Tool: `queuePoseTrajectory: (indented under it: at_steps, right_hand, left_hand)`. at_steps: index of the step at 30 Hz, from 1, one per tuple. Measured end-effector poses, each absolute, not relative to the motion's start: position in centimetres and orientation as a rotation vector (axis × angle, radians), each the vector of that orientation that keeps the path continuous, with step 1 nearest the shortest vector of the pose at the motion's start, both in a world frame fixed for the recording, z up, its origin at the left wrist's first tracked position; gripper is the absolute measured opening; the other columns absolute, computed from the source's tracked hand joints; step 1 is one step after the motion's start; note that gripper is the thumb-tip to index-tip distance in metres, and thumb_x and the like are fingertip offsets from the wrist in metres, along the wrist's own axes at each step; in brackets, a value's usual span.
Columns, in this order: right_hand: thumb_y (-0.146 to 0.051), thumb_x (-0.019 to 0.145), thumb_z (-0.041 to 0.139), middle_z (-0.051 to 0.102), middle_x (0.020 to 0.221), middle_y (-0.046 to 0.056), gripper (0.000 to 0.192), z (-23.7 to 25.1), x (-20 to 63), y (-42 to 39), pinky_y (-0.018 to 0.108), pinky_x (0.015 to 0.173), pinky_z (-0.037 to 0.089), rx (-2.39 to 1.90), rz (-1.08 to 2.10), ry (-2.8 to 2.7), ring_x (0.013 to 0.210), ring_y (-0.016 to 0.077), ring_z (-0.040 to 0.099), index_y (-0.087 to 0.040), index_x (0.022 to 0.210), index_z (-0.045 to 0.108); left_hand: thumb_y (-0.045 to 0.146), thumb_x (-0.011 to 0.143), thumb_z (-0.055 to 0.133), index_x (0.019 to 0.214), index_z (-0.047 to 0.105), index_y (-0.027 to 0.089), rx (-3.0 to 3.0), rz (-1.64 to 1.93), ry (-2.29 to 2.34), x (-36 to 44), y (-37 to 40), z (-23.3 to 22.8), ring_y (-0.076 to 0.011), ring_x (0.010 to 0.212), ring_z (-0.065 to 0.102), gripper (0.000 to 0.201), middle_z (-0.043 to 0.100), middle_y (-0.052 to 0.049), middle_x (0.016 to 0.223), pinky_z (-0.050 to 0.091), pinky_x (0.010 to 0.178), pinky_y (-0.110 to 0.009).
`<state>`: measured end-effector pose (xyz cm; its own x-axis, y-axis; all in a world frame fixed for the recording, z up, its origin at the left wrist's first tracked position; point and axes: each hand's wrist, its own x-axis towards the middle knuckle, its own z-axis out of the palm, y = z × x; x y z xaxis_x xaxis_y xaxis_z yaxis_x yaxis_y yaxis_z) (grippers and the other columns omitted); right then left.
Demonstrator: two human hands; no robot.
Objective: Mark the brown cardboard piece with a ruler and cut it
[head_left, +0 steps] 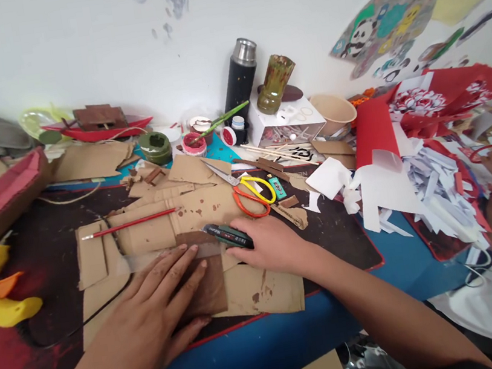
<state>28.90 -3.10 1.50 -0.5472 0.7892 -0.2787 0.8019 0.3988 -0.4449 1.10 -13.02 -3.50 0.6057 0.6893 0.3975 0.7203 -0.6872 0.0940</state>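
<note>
The left hand (161,300) lies flat, fingers spread, on a brown-painted cardboard piece (207,284). Just right of that piece, the right hand (273,245) grips a dark, slim knife (228,236) against a clear ruler (169,256) crossing the flat cardboard.

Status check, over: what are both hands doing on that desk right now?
Left hand flat on brown cardboard piece. Right hand gripping utility knife. Scissors close beyond, clear of the blade.
</note>
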Motion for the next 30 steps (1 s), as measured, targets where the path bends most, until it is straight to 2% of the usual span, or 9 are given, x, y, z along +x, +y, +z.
queuePoseTrajectory:
  at_steps: [5, 11, 17, 21, 30]
  right_hand:
    - [-0.043, 0.103, 0.079, 0.077, 0.093, 0.004, 0.025, 1.3, 28.9, -3.1, 0.032, 0.068, 0.029, 1.526, -0.876, 2.598, 0.082, 0.0221, 0.065, -0.023, 0.115, 0.072]
    - [-0.043, 0.1, 0.082, 0.077, 0.093, 0.002, 0.025, 1.2, 29.0, -3.1, 0.032, 0.07, 0.033, 1.577, -0.948, 2.566, 0.083, 0.0222, 0.067, -0.024, 0.111, 0.07]
    - [-0.043, 0.099, 0.081, 0.076, 0.091, 0.002, 0.025, 1.1, 28.9, -3.1, 0.032, 0.07, 0.033, 1.603, -0.956, 2.534, 0.082, 0.0221, 0.066, -0.025, 0.11, 0.069]
    - [-0.044, 0.099, 0.081, 0.075, 0.091, 0.002, 0.025, 1.1, 28.9, -3.0, 0.031, 0.069, 0.031, 1.605, -0.956, 2.532, 0.082, 0.0215, 0.065, -0.024, 0.109, 0.068]
    - [-0.042, 0.098, 0.081, 0.078, 0.094, 0.003, 0.025, 0.8, 29.0, -3.1, 0.031, 0.069, 0.031, 1.617, -0.971, 2.536, 0.081, 0.0212, 0.066, -0.023, 0.111, 0.07]
  left_hand:
    - [0.055, 0.114, 0.05, 0.168, 0.058, 0.026, -2.707, -0.633, -1.291, 1.2, -13.6, -3.7, -0.0378, 0.147, 0.065, 0.063, 0.071, -0.014, 0.161, 0.045, 0.124, -0.055]
    - [0.047, 0.115, 0.048, 0.172, 0.051, 0.018, -2.716, -0.61, -1.291, 1.4, -14.1, -4.1, -0.0369, 0.149, 0.064, 0.064, 0.068, -0.018, 0.164, 0.046, 0.124, -0.052]
    - [0.054, 0.115, 0.046, 0.154, 0.067, 0.014, -2.684, -0.563, -1.306, 2.0, -14.1, -3.6, -0.0407, 0.142, 0.066, 0.06, 0.07, -0.022, 0.159, 0.049, 0.116, -0.055]
    - [0.044, 0.115, 0.045, 0.145, 0.071, 0.013, -2.642, -0.533, -1.362, 2.8, -14.0, -3.3, -0.042, 0.138, 0.068, 0.05, 0.071, -0.024, 0.157, 0.049, 0.112, -0.057]
    - [0.045, 0.114, 0.049, 0.157, 0.061, 0.012, -2.656, -0.496, -1.369, 2.9, -14.2, -3.7, -0.0421, 0.14, 0.065, 0.056, 0.066, -0.024, 0.162, 0.043, 0.119, -0.058]
